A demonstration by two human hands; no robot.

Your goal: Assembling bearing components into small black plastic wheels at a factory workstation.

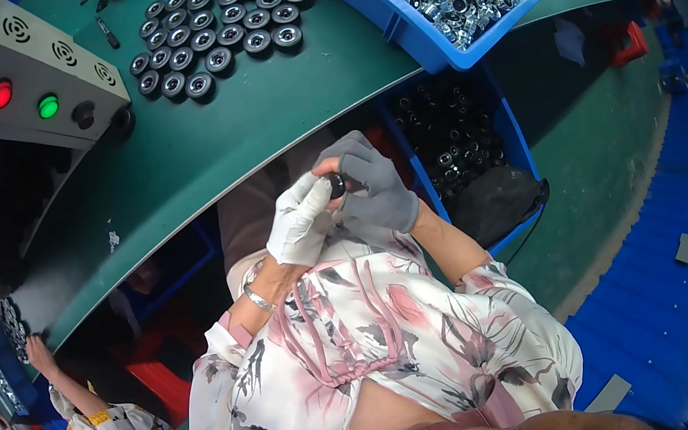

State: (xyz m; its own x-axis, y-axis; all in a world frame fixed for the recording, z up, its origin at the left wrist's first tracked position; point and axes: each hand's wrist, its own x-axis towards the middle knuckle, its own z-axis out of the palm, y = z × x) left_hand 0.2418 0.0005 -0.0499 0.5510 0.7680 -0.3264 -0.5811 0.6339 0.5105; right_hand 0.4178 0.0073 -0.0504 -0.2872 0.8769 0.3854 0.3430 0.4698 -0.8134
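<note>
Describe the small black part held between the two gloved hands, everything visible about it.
The small black part is a round, dark, ring-like piece, glossy in look, much like the black rings laid in rows on the green table. It is held off the table, above the person's lap. The left hand, in a white glove, and the right hand, in a grey glove, pinch it between their fingertips. Most of it is hidden; finer detail cannot be told.

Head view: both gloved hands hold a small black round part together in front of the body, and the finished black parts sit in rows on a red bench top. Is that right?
Not quite. The head view shows the bench top is green, not red. The rest stands: the left hand and right hand, both gloved, hold the small black round part together, and the black parts sit in rows.
</note>
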